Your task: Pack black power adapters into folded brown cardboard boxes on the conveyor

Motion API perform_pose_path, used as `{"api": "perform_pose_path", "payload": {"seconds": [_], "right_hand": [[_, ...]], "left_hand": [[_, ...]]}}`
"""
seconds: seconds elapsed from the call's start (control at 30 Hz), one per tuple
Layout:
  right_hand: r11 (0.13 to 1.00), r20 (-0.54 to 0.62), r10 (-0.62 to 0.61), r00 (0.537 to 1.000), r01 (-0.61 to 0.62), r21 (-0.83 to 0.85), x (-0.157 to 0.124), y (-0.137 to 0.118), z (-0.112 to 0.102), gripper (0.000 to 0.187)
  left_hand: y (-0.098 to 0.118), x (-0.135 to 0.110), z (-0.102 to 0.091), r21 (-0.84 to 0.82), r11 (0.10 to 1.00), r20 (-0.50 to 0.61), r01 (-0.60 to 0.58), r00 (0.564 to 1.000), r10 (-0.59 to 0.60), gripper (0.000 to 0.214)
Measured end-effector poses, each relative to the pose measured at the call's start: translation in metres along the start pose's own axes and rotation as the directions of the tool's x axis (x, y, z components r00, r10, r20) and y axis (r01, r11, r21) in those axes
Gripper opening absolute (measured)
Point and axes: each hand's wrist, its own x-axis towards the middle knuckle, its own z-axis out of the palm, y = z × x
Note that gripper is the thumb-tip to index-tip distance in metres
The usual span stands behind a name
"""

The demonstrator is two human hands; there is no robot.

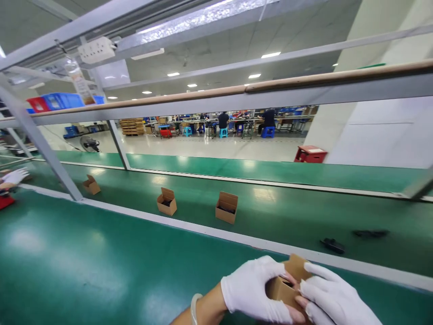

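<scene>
Both my hands wear white gloves and grip a small open cardboard box (290,283) at the bottom right, over the green worktop (84,262). My left hand (253,291) wraps round the box's left side, fingers curled. My right hand (333,298) closes on its right side and top flap. Something dark shows inside the box. A bracelet sits on my left wrist.
Three open cardboard boxes (226,207) (167,201) (91,185) ride the green conveyor belt (287,212) beyond a white strip. Two dark parts (333,245) (370,233) lie on the belt at right. Another person's gloved hand (14,176) shows far left. A grey frame post (50,158) crosses left.
</scene>
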Motion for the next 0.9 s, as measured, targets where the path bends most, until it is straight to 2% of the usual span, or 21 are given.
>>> {"api": "perform_pose_path", "payload": {"seconds": [0.03, 0.07, 0.1, 0.13, 0.17, 0.2, 0.23, 0.27, 0.3, 0.33, 0.37, 0.4, 0.43, 0.5, 0.6, 0.67, 0.7, 0.77, 0.83, 0.9], "right_hand": [[0.998, -0.034, 0.070, 0.997, -0.070, -0.002, 0.001, -0.005, -0.006, 0.016], [0.982, -0.106, 0.189, 0.976, -0.190, -0.001, 0.001, -0.009, -0.010, 0.014], [0.936, -0.203, 0.348, 0.915, -0.351, 0.024, 0.000, -0.012, -0.012, 0.015], [0.851, -0.282, 0.519, 0.807, -0.517, 0.091, -0.001, -0.014, -0.014, 0.021], [0.732, -0.290, 0.679, 0.675, -0.651, 0.201, -0.003, -0.015, -0.016, 0.028], [0.594, -0.214, 0.804, 0.555, -0.728, 0.343, -0.004, -0.016, -0.016, 0.034], [0.444, -0.057, 0.875, 0.481, -0.749, 0.492, -0.004, -0.016, -0.017, 0.039], [0.279, 0.144, 0.878, 0.457, -0.731, 0.623, -0.003, -0.017, -0.018, 0.043], [0.110, 0.330, 0.817, 0.473, -0.689, 0.716, -0.001, -0.018, -0.018, 0.045], [-0.040, 0.464, 0.725, 0.508, -0.643, 0.765, 0.001, -0.020, -0.017, 0.046], [-0.151, 0.542, 0.640, 0.545, -0.602, 0.784, 0.004, -0.021, -0.016, 0.045], [-0.221, 0.579, 0.581, 0.572, -0.574, 0.789, 0.006, -0.022, -0.014, 0.045], [-0.255, 0.597, 0.548, 0.586, -0.563, 0.786, 0.008, -0.022, -0.011, 0.045], [-0.269, 0.606, 0.531, 0.592, -0.561, 0.783, 0.008, -0.021, -0.006, 0.048], [-0.263, 0.620, 0.484, 0.617, -0.574, 0.776, 0.005, -0.013, -0.006, 0.048], [-0.199, 0.628, 0.431, 0.648, -0.611, 0.767, 0.005, -0.005, -0.014, 0.051], [-0.126, 0.640, 0.402, 0.656, -0.652, 0.748, 0.007, -0.002, -0.020, 0.053], [0.104, 0.695, 0.329, 0.640, -0.756, 0.647, 0.015, 0.004, -0.032, 0.051], [0.351, 0.775, 0.266, 0.573, -0.806, 0.476, 0.027, 0.006, -0.041, 0.043], [0.510, 0.831, 0.232, 0.505, -0.791, 0.338, 0.039, 0.005, -0.045, 0.034]], "left_hand": [[-0.002, 0.001, 0.002, 0.028, 0.999, -0.041, -0.016, 0.999, 0.018, 0.043], [-0.003, 0.001, 0.004, 0.049, 0.998, -0.088, -0.031, 0.996, 0.036, 0.038], [-0.004, 0.001, 0.006, 0.061, 0.997, -0.134, -0.048, 0.989, 0.056, 0.034], [-0.006, 0.000, 0.007, 0.065, 0.995, -0.173, -0.071, 0.982, 0.081, 0.031], [-0.006, 0.000, 0.008, 0.063, 0.993, -0.199, -0.100, 0.974, 0.111, 0.029], [-0.006, -0.001, 0.009, 0.059, 0.989, -0.209, -0.135, 0.967, 0.145, 0.028], [-0.007, -0.002, 0.010, 0.056, 0.984, -0.206, -0.170, 0.962, 0.178, 0.027], [-0.006, -0.003, 0.011, 0.055, 0.978, -0.194, -0.201, 0.959, 0.208, 0.026], [-0.006, -0.004, 0.012, 0.058, 0.973, -0.176, -0.225, 0.957, 0.232, 0.027], [-0.006, -0.005, 0.013, 0.066, 0.968, -0.160, -0.242, 0.955, 0.250, 0.028], [-0.006, -0.006, 0.014, 0.079, 0.965, -0.149, -0.252, 0.954, 0.261, 0.028], [-0.006, -0.006, 0.015, 0.095, 0.961, -0.142, -0.260, 0.952, 0.272, 0.028], [-0.007, -0.007, 0.016, 0.114, 0.956, -0.136, -0.269, 0.949, 0.283, 0.027], [-0.008, -0.007, 0.017, 0.135, 0.948, -0.135, -0.290, 0.942, 0.307, 0.025], [-0.010, -0.006, 0.018, 0.071, 0.943, -0.162, -0.326, 0.929, 0.334, 0.026], [-0.011, -0.005, 0.018, 0.042, 0.934, -0.193, -0.354, 0.915, 0.355, 0.027], [-0.012, -0.005, 0.018, 0.044, 0.928, -0.201, -0.371, 0.906, 0.372, 0.027], [-0.013, -0.006, 0.019, 0.060, 0.909, -0.202, -0.412, 0.887, 0.415, 0.026], [-0.012, -0.006, 0.019, 0.062, 0.890, -0.187, -0.451, 0.871, 0.455, 0.026], [-0.010, -0.006, 0.019, 0.072, 0.876, -0.178, -0.477, 0.858, 0.482, 0.028]]}}
